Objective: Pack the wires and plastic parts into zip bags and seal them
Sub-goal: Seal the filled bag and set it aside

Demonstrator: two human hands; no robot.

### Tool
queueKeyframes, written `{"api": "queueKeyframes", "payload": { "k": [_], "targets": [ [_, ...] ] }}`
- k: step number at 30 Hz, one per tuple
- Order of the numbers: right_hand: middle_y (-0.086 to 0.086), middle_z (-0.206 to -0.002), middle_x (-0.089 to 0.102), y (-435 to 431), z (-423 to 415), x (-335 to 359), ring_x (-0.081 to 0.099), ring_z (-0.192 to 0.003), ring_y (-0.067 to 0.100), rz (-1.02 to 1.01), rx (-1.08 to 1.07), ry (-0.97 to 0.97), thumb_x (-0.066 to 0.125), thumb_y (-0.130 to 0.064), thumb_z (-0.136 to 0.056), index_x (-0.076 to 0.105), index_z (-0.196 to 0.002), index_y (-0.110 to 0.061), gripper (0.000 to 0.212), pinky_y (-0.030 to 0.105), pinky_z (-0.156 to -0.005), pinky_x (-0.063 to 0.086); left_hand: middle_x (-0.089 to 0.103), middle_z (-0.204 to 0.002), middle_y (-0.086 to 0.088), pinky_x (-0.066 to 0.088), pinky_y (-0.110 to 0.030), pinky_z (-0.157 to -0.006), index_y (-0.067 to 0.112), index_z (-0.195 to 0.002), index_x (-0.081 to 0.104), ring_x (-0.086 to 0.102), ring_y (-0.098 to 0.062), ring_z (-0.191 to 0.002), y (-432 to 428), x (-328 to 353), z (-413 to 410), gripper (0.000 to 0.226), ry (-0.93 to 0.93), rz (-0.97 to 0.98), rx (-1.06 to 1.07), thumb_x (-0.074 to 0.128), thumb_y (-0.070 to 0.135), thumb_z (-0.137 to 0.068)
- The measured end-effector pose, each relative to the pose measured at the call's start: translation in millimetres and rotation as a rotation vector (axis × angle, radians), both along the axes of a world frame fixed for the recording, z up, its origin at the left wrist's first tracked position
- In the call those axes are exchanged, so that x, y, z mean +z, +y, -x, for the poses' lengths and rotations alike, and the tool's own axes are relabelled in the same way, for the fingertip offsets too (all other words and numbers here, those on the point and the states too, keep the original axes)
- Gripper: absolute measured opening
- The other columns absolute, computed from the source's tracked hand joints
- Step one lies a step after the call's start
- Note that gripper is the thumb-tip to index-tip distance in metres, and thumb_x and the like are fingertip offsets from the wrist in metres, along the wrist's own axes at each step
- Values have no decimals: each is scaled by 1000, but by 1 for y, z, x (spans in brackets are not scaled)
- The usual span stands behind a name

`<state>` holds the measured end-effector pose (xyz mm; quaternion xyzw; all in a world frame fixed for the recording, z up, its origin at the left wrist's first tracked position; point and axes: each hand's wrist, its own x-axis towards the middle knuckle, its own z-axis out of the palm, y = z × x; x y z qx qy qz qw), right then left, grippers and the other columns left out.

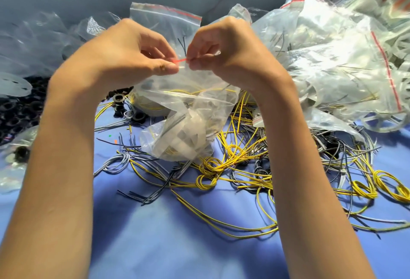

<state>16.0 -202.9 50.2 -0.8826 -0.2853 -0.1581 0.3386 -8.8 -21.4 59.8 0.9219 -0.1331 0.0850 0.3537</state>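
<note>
A clear zip bag [182, 128] hangs in front of me above the blue table, filled with white plastic strips and a yellow wire. My left hand [131, 52] pinches its red zip strip [180, 60] from the left, and my right hand [226, 54] pinches the same strip from the right. The two sets of fingertips nearly meet at the strip. Loose yellow wires [233, 165] and grey wires [115, 163] lie scattered on the table below the bag.
A heap of filled zip bags [346, 61] is piled at the right. One bag [164, 23] stands behind my hands. Black rings [20, 110] lie at the left, with more clear bags [33, 43] above them. The blue cloth [177, 234] covers the table.
</note>
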Motion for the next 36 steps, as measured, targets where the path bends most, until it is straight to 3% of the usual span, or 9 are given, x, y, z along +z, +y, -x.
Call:
{"api": "queueKeyframes", "payload": {
  "k": [4,9,12,16,21,25,28,31,36],
  "targets": [
    [2,-75,68,5,-3,-3,57,-65,8,54,-8,16,75,-12,-76,74,-84,-18,10,22,-64,47,70,-75,9,40,-2,-56,30,-73,69,59,1,-62,-3,-1,-2,12,-26,-57,27,78,22,-76],
    [3,-70,64,5,-3,-6,53,-64,10,91,-27,2,73,-9,-76,74,-84,-15,10,20,-59,43,69,-74,4,38,-4,-53,31,-65,63,54,0,-58,-10,-7,-7,22,-46,-75,61,76,18,-77],
    [2,-67,60,4,-4,-6,52,-64,14,107,-60,-20,72,-9,-76,74,-82,-16,9,25,-59,41,68,-71,6,39,-13,-56,30,-64,63,53,3,-57,-15,-10,-8,22,-79,-89,92,76,18,-77],
    [-12,-61,55,1,-5,-3,49,-59,4,117,-88,-34,74,-23,-79,75,-83,-21,5,26,-59,41,70,-72,7,46,-20,-67,32,-62,63,61,-3,-65,-16,-9,-8,22,-115,-83,113,77,20,-74],
    [8,-73,67,2,-5,-9,53,-65,17,166,-11,-30,73,-25,-83,76,-89,-15,12,27,-61,39,72,-78,4,54,-26,-78,35,-62,62,66,-8,-73,-20,-9,-5,24,-92,-66,74,77,20,-73],
    [6,-70,63,-2,-10,-12,49,-65,17,119,-22,-20,70,-17,-85,74,-89,-11,8,31,-61,37,65,-70,10,52,-27,-81,36,-64,59,61,-12,-74,-28,-13,-8,24,-131,-73,127,76,23,-76],
    [7,-66,58,-5,-10,-11,43,-60,17,51,-9,1,69,-23,-86,72,-84,-15,9,25,-54,33,64,-68,10,54,-32,-81,37,-65,60,64,-13,-75,-24,-13,-11,27,-174,-39,131,76,20,-76],
    [4,-65,56,-12,-12,-12,41,-60,16,103,-5,39,64,-23,-89,63,-78,-25,11,26,-55,32,66,-72,5,52,-24,-77,35,-67,61,60,-7,-67,-14,-13,-15,26,-189,-20,134,75,15,-77],
    [-7,-59,48,-17,-11,-15,37,-55,8,80,-44,43,59,-12,-90,64,-77,-16,14,16,-51,30,56,-63,12,34,-6,-54,27,-76,64,46,5,-53,-9,-17,-18,12,-85,-11,107,72,20,-83]
  ]
}}
